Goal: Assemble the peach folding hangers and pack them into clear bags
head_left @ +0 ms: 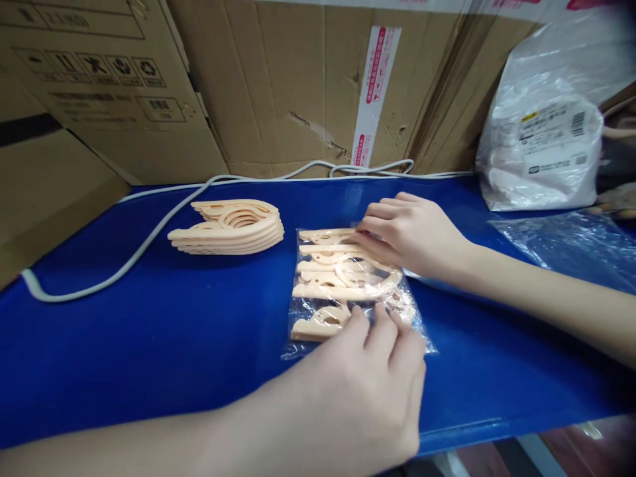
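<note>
A clear plastic bag (348,291) with several peach plastic folding hangers in it lies flat on the blue table (149,344). My left hand (368,391) rests on the bag's near end, its fingers curled and pressing down on it. My right hand (407,232) reaches in from the right and presses on the bag's far end, fingers bent together over the plastic. A stack of loose peach hangers (231,226) lies to the left of the bag, apart from both hands.
A white cable (149,235) runs across the table's back and left. Cardboard boxes (298,79) stand behind. A white plastic parcel (541,146) sits at the back right, with clear plastic bags (571,245) in front of it.
</note>
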Available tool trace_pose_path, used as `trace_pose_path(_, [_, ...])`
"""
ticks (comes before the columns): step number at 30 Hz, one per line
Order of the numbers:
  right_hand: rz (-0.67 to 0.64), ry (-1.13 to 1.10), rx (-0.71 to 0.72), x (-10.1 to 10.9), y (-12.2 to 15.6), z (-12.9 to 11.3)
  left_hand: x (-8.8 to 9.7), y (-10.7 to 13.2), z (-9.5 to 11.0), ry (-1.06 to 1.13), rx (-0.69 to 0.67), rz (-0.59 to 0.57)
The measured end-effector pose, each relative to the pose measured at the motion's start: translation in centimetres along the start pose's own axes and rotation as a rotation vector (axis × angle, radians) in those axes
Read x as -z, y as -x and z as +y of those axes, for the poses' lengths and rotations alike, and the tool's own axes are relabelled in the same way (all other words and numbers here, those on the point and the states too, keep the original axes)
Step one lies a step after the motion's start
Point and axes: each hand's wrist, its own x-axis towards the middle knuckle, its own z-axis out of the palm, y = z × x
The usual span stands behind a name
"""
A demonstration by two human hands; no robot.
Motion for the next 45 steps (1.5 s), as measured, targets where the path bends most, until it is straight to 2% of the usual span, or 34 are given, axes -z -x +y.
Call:
trace_pose_path(4, [-0.097, -0.115, 0.052, 1.2, 0.9, -0.7, 0.0, 0.0, 0.7, -0.095, 0.040, -0.028])
trace_pose_path(7, [-0.153, -0.068, 0.042, 0.9, 0.6, -0.6, -1.3, -0.7, -0.3, -0.139, 0.089, -0.089])
trace_pose_path(10, [-0.179, -0.072, -0.017, -0.6, -1.3, 1.0, -3.2, -2.0, -2.6, -0.172, 0.155, -0.200])
trace_pose_path(14, [-0.209, -0.210, -0.089, -3.5, -5.2, 4.6, -5.7, -3.6, -6.5, -0.163, 0.249, -0.287])
trace_pose_path(17, [-0.192, -0.226, -0.105, -5.3, -8.0, 6.9, -6.8, -4.6, -8.8, -0.147, 0.320, -0.354])
trace_pose_path(20, [-0.193, -0.216, -0.069, -6.3, -10.0, 8.1, -7.3, -5.2, -10.2, -0.134, 0.357, -0.385])
trace_pose_path(23, [-0.187, -0.204, -0.071, -6.5, -11.0, 8.5, -7.6, -5.6, -10.6, -0.124, 0.379, -0.397])
trace_pose_path(27, [-0.168, -0.209, -0.173, -6.2, -11.4, 8.6, -7.6, -5.8, -10.2, -0.115, 0.393, -0.414])
trace_pose_path(34, [-0.221, -0.220, -0.264, -5.2, -11.6, 8.7, -7.4, -5.8, -10.0, -0.109, 0.391, -0.411])
trace_pose_path(38, [-0.243, -0.243, -0.335, -5.4, -11.3, 8.1, -7.6, -5.8, -10.1, -0.094, 0.400, -0.394])
trace_pose_path(45, [-0.194, -0.264, -0.500, -5.9, -11.1, 6.3, -7.6, -6.0, -10.2, -0.044, 0.422, -0.400])
